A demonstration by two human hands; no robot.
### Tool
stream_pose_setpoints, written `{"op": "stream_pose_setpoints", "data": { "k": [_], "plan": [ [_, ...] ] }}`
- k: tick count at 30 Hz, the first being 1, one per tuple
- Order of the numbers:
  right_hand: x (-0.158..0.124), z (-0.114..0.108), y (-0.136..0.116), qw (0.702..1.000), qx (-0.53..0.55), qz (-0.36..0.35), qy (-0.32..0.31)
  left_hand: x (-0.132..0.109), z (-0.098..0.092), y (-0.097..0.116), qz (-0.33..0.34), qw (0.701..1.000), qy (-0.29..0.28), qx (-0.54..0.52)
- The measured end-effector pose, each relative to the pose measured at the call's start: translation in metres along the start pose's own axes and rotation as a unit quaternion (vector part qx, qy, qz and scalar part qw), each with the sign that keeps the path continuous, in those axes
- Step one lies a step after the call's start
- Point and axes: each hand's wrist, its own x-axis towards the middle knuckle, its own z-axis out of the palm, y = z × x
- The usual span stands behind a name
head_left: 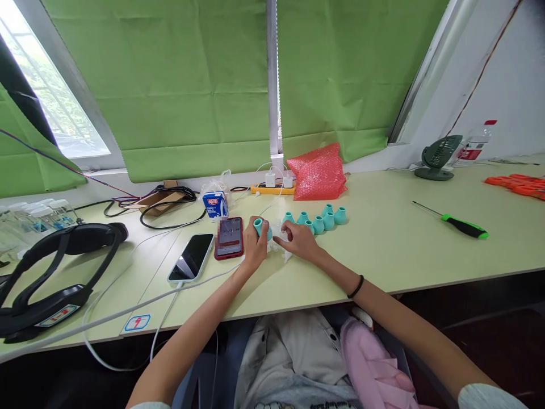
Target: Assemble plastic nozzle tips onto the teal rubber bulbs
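Observation:
My left hand [254,250] is wrapped round a small teal cup-shaped piece [259,226], held a little above the pale green table [404,250]. My right hand [300,240] rests just to its right, fingers pinched on a bit of crumpled white material [279,233] lying on the table. Behind my right hand stands a cluster of several more teal pieces [321,218]. What the white material is I cannot make out.
Left of my hands lie a red-cased phone [229,237] and a white phone [191,257] on a cable. A black headset [51,272] sits far left. Also present: milk carton [215,204], red bubble-wrap bag [319,173], green-handled screwdriver [457,222], small fan [438,158], orange parts [517,184].

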Motion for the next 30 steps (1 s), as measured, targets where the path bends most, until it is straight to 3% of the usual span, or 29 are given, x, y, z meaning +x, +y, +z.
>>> {"op": "stream_pose_setpoints", "data": {
  "k": [5,15,19,23,27,30],
  "plan": [
    [0.000,0.005,0.006,0.996,-0.073,-0.021,-0.038,0.001,0.006,-0.006,-0.041,0.998,0.036,-0.018],
    [0.005,0.008,0.009,0.995,-0.101,-0.019,-0.020,0.012,0.016,-0.029,-0.088,0.992,0.061,-0.061],
    [0.008,0.008,0.008,0.996,-0.087,-0.029,-0.014,0.031,0.015,-0.036,-0.080,0.993,0.031,-0.076],
    [0.017,-0.006,0.007,0.998,-0.054,-0.035,-0.014,0.044,0.009,-0.039,-0.059,0.994,-0.012,-0.087],
    [0.038,-0.025,0.001,0.996,0.039,-0.036,-0.074,0.045,0.009,-0.037,-0.042,0.993,-0.055,-0.097],
    [0.055,-0.030,-0.003,0.990,0.036,-0.065,-0.120,0.048,0.014,-0.032,-0.016,0.989,-0.095,-0.111]
  ]
}}
